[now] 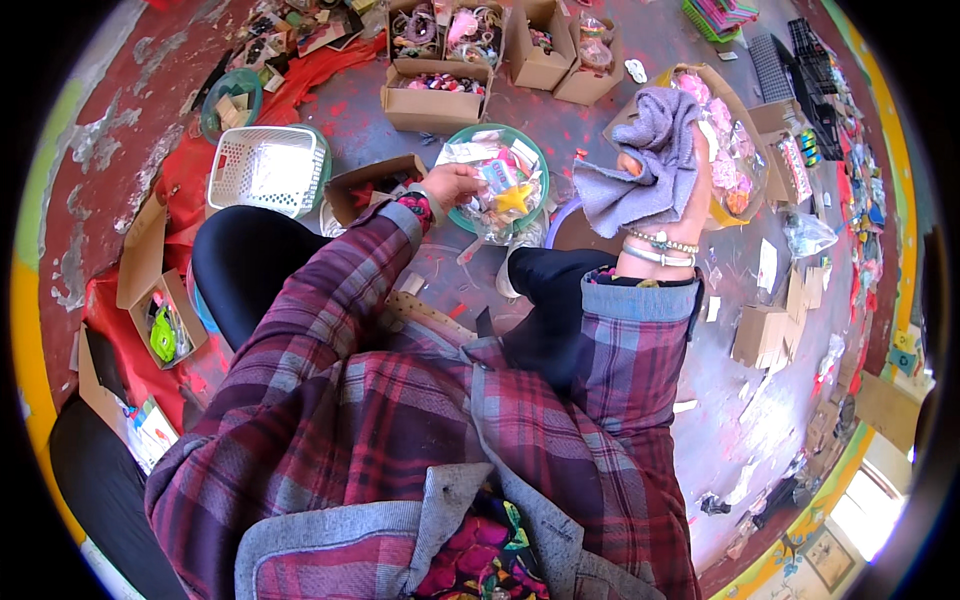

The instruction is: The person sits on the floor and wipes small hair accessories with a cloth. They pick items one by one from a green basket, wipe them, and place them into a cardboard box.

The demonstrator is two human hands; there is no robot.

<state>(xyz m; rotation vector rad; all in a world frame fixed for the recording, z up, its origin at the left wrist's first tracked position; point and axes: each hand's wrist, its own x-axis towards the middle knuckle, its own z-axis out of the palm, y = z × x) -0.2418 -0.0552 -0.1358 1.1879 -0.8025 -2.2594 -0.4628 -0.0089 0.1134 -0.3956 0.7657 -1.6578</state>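
Observation:
My left hand (450,187) reaches over a round green basin (543,190) filled with small packaged items. Its fingers are closed at the edge of a clear plastic packet with a light-blue card (496,177). A yellow star-shaped item (514,198) lies right beside that packet. On the other side, my right hand (690,195) is raised and grips a crumpled grey-purple cloth (655,150). The cloth hangs over my fingers and hides most of them. Behind it stands an open carton (755,150) of pink wrapped pieces.
An empty white plastic basket (222,180) sits left of an open cardboard box (345,200). Several cartons of small goods, one of them a brown box (432,110), stand at the back. A green toy-like item (163,335) lies in a box at left. Scraps litter the floor at right.

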